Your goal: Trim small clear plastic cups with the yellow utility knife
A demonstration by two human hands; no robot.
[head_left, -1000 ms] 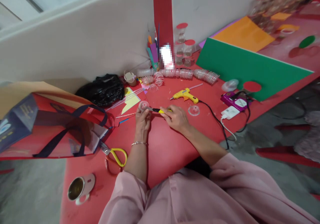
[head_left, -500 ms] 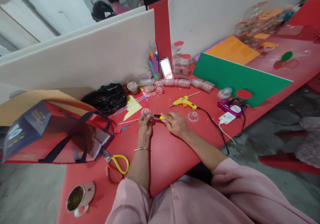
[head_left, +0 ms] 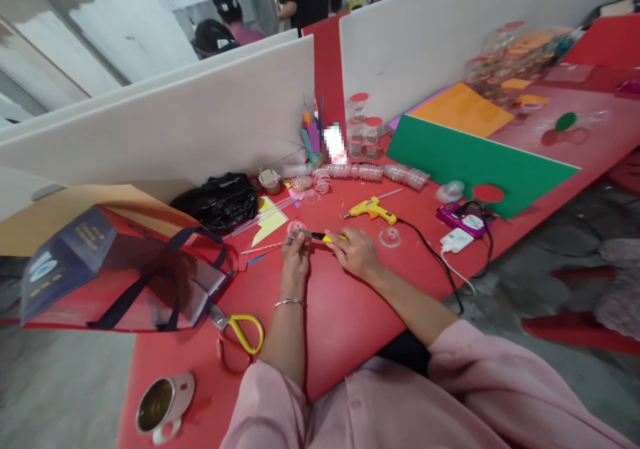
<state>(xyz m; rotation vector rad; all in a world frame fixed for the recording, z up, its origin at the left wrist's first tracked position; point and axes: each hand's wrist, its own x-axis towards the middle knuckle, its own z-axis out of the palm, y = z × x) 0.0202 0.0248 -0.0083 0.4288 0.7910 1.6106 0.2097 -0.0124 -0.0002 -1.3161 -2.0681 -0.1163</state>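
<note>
My left hand is closed on a small round clear plastic lid, held just above the table at its middle. In my right hand is a yellow-and-black utility knife. Its narrow metal end points left and meets the lid near my left thumb; whether it goes through the plastic is too small to tell. A second clear plastic lid lies on the table to the right of my right hand. Beyond it rests a yellow glue gun with its black cord trailing right.
Yellow-handled scissors and a mug are at left, beside a large bag. Rows of stacked clear lids and a cup of brushes stand behind. A purple power strip and a green board are at right.
The view has shifted slightly, so everything appears a little lower and mostly further right. Both hands keep the same grip on the lid and the utility knife.
</note>
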